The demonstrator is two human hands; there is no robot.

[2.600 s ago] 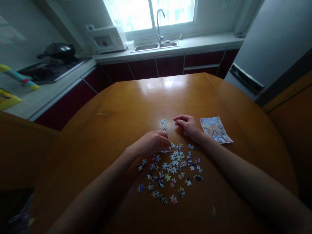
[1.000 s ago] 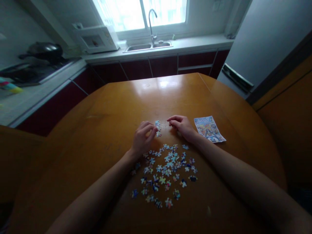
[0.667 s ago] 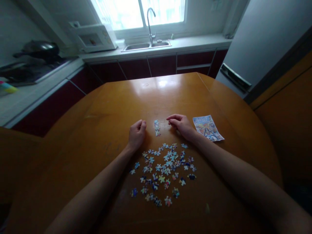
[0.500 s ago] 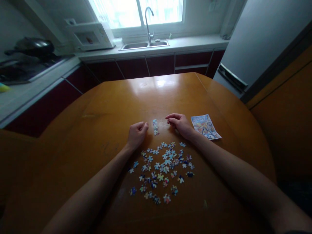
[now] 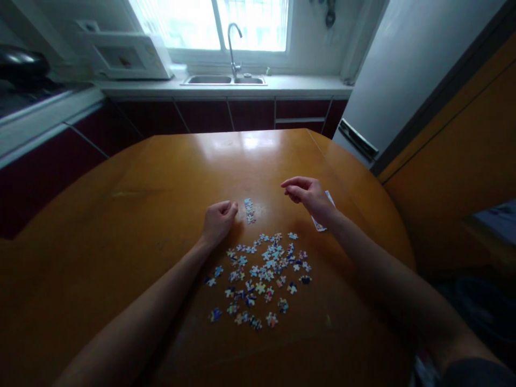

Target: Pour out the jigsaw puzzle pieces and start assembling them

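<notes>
My left hand (image 5: 220,219) rests on the table as a closed fist, just left of a narrow joined strip of puzzle pieces (image 5: 250,211). Whether anything is inside the fist is hidden. My right hand (image 5: 308,193) is over the table, right of the strip, its index finger stretched to the left and the other fingers loosely bent. No piece shows in it. Behind its wrist lies a printed picture sheet (image 5: 318,223), mostly covered by the hand and forearm. Many loose puzzle pieces (image 5: 268,274) are spread nearer to me, between my forearms.
The wooden table (image 5: 181,166) has a rounded edge. Beyond it are a counter with a sink (image 5: 209,80), a tall faucet (image 5: 231,51) and a white microwave (image 5: 124,56). A stove (image 5: 32,99) is at far left, a refrigerator (image 5: 395,70) at right.
My right hand has moved right, away from the strip, and now covers most of the picture sheet. My left fist stays beside the strip. The view has shifted slightly to the right.
</notes>
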